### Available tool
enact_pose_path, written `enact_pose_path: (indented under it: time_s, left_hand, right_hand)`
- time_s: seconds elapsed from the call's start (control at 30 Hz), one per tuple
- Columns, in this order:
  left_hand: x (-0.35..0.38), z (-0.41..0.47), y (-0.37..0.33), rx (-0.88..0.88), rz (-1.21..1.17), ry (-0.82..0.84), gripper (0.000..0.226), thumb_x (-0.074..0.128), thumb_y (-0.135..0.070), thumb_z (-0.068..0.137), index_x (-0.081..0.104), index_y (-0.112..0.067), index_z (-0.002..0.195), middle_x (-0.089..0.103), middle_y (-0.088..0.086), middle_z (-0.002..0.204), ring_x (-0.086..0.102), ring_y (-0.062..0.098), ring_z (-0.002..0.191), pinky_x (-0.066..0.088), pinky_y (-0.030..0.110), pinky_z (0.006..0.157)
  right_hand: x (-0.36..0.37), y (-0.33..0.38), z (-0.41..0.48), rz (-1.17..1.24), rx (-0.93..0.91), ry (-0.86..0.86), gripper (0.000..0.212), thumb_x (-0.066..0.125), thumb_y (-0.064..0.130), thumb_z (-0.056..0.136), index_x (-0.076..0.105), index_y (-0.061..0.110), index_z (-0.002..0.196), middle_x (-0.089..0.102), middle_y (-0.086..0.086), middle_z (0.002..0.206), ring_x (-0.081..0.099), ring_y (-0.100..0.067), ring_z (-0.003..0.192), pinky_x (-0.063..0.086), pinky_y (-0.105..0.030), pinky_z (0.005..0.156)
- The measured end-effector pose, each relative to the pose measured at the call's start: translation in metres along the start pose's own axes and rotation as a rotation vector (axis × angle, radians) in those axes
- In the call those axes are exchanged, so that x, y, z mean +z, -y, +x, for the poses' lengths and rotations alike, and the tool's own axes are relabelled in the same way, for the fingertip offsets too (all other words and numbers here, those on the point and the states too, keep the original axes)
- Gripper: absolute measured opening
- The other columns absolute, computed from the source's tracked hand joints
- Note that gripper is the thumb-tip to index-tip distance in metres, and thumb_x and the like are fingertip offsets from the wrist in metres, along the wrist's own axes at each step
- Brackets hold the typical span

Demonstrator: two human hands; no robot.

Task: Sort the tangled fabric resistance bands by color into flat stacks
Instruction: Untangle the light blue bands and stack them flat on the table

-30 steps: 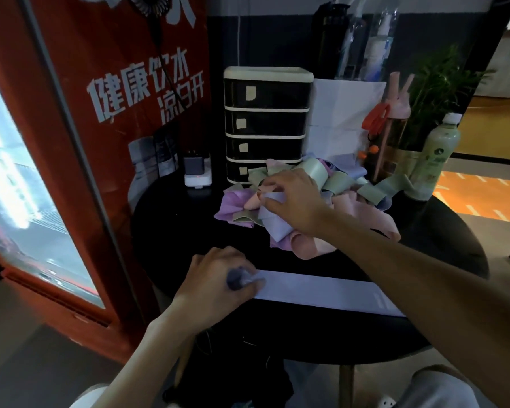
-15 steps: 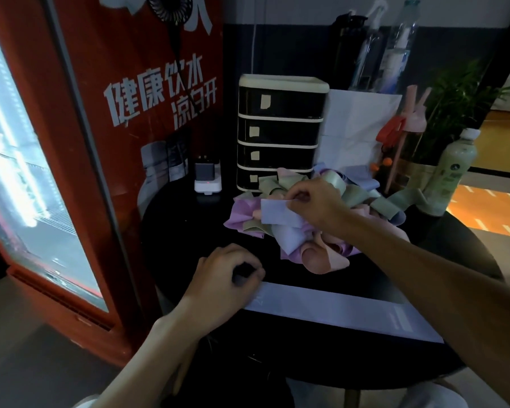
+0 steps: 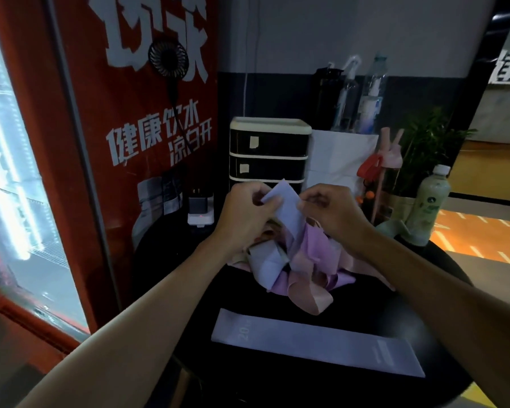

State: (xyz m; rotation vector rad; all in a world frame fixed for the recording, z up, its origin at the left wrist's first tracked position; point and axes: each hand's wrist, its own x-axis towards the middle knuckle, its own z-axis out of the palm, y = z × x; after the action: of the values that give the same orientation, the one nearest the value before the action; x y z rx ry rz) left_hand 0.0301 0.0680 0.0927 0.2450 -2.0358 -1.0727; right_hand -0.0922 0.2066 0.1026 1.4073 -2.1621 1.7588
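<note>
A tangled heap of fabric bands (image 3: pixel 309 260) in lavender, pink, purple and pale green lies mid-table. Above it both hands pinch one lavender band (image 3: pixel 287 206), lifted upward out of the heap; its lower part still runs down into the tangle. My left hand (image 3: pixel 245 213) grips its left edge, my right hand (image 3: pixel 330 210) its right edge. One lavender band (image 3: pixel 315 341) lies flat near the table's front edge, a "20" printed on its left end.
The round black table (image 3: pixel 174 254) stands against a red drinks fridge (image 3: pixel 86 172). A black drawer unit (image 3: pixel 270 151), white paper bag (image 3: pixel 340 157), spray bottles, a plant, a green bottle (image 3: pixel 430 198) and a charger (image 3: pixel 200 210) crowd the back.
My left hand left the flat band and rose to the heap. Both hands now hold the lavender band, lifted higher above the tangle. The camera tilted up.
</note>
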Motion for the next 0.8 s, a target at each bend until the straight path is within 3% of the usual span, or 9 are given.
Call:
enact_pose_path:
  time_s: [0.1,0.23,0.37,0.47,0.67,0.73,0.8]
  left_hand:
    - [0.000,0.013,-0.020,0.018,-0.070,-0.010,0.015,0.070,-0.010,0.091,0.070,0.003,0.083,0.068,0.021,0.076,0.057,0.014,0.063,0.045,0.027,0.059]
    - [0.002,0.025,-0.039,-0.037,-0.210,-0.033,0.008,0.070,-0.008,0.091,0.071,-0.002,0.086,0.068,0.006,0.070,0.059,0.005,0.057,0.046,0.017,0.055]
    - [0.005,0.034,-0.052,-0.061,-0.284,-0.056,0.009,0.071,-0.008,0.090,0.069,-0.001,0.086,0.070,0.016,0.075,0.063,0.014,0.062,0.053,0.024,0.057]
    - [0.008,0.037,-0.061,-0.051,-0.313,-0.066,0.012,0.072,-0.005,0.089,0.067,0.007,0.089,0.070,0.028,0.083,0.065,0.022,0.065,0.056,0.026,0.058]
    - [0.006,0.044,-0.075,-0.069,-0.385,-0.103,0.008,0.071,-0.005,0.089,0.069,0.001,0.086,0.072,0.024,0.083,0.073,0.028,0.071,0.063,0.036,0.069]
    - [0.003,0.047,-0.081,-0.063,-0.454,-0.074,0.009,0.068,-0.006,0.092,0.070,0.002,0.088,0.073,0.024,0.085,0.073,0.030,0.076,0.063,0.038,0.075]
    - [0.003,0.048,-0.084,-0.050,-0.472,-0.010,0.016,0.064,-0.010,0.096,0.071,0.004,0.093,0.074,0.023,0.088,0.074,0.031,0.083,0.061,0.037,0.079]
  right_hand:
    - [-0.008,0.011,0.005,0.019,0.011,-0.068,0.003,0.069,-0.001,0.085,0.068,0.001,0.087,0.066,-0.014,0.081,0.055,-0.010,0.064,0.046,-0.012,0.057]
    - [-0.016,0.026,0.008,0.033,0.032,-0.114,0.008,0.068,0.004,0.088,0.070,-0.001,0.094,0.067,-0.013,0.086,0.055,-0.007,0.063,0.044,-0.012,0.053]
    - [-0.019,0.038,0.010,0.034,0.016,-0.163,0.013,0.067,0.005,0.088,0.062,0.008,0.100,0.068,-0.016,0.093,0.065,-0.022,0.078,0.056,-0.032,0.069]
    - [-0.017,0.044,0.008,0.022,-0.009,-0.143,0.017,0.071,0.011,0.086,0.060,0.009,0.099,0.066,-0.012,0.097,0.066,-0.028,0.086,0.057,-0.038,0.073]
    - [-0.020,0.055,0.006,0.104,-0.064,0.009,0.025,0.074,0.009,0.084,0.066,0.019,0.106,0.071,0.007,0.101,0.069,-0.007,0.090,0.056,-0.020,0.075]
    - [-0.020,0.059,0.008,0.143,-0.091,-0.018,0.029,0.069,0.001,0.086,0.065,0.025,0.101,0.071,0.011,0.094,0.067,0.003,0.086,0.052,-0.013,0.074]
    - [-0.022,0.060,0.012,0.115,-0.118,-0.114,0.027,0.063,-0.002,0.090,0.068,0.025,0.093,0.071,0.007,0.084,0.067,0.002,0.079,0.053,-0.015,0.074]
